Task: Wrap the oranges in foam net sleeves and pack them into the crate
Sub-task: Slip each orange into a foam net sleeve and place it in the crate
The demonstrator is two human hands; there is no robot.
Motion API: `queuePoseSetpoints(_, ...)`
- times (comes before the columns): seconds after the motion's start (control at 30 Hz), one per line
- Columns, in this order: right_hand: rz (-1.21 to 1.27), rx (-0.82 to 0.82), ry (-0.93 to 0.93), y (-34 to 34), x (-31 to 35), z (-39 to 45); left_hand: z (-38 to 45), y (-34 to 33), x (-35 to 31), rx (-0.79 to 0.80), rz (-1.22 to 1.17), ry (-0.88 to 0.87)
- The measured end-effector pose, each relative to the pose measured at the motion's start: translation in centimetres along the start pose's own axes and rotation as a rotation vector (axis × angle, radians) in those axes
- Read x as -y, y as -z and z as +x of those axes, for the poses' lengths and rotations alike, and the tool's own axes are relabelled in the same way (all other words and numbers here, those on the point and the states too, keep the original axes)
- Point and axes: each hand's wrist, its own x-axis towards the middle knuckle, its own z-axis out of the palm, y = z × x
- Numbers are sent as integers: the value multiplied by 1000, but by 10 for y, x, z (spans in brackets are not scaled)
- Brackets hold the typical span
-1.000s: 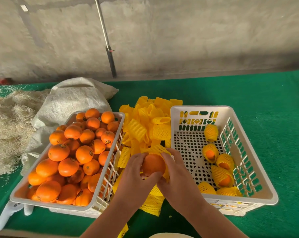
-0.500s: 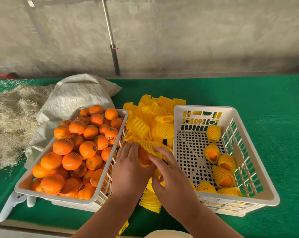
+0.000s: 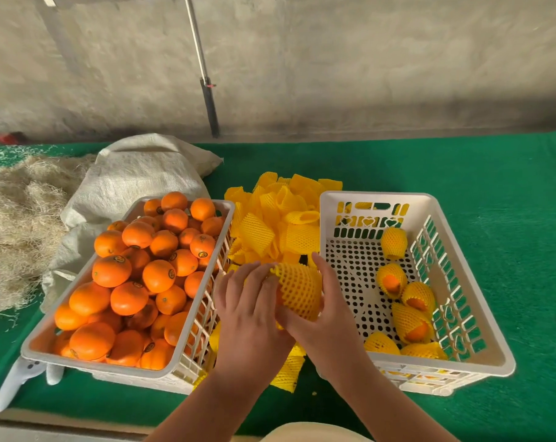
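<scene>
The sleeved orange (image 3: 299, 293) sat between your hands, over the gap between the two crates, its net tube tilted, open end up and to your left. Your right hand (image 3: 326, 317) curled its fingers around the sleeve; your left hand (image 3: 249, 309) pressed fairly straight fingers against its left side.
</scene>
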Motion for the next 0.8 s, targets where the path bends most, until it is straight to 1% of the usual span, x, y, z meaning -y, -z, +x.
queuePoseSetpoints(0.07,-57,-78,9,-1,-3,0,-3,-1,-5,31,-70,2)
queuePoseSetpoints(0.13,-72,-139,1,0,-5,0,-5,-1,-10,102,-156,68)
queuePoseSetpoints(0.2,-42,-150,-22,3,-5,1,-8,-2,-14,195,-251,159)
queuePoseSetpoints(0.27,14,-130,-35,9,-8,2,-10,-4,-14,256,-332,182)
queuePoseSetpoints(0.33,157,-88,-102,16,-11,6,-13,-6,-11,301,-414,190)
queuePoseSetpoints(0.4,425,-27,-271,26,-18,14,-18,-8,0,357,-439,202)
queuePoseSetpoints(0.43,551,-1,-342,33,-21,19,-22,-9,10,379,-406,205)
queuePoseSetpoints(0.5,699,-4,-405,52,-28,30,-30,-10,41,395,-256,212)
queuePoseSetpoints(0.57,769,-84,-411,74,-38,43,-38,-7,81,434,-66,239)
queuePoseSetpoints(0.63,827,-206,-430,99,-51,59,-49,-4,123,520,119,308)
queuePoseSetpoints(0.7,785,-342,-488,124,-66,81,-61,0,153,640,222,472)
queuePoseSetpoints(0.77,582,-447,-538,147,-79,105,-71,0,169,742,209,570)
queuePoseSetpoints(0.8,455,-459,-546,156,-85,117,-71,-1,170,761,191,590)
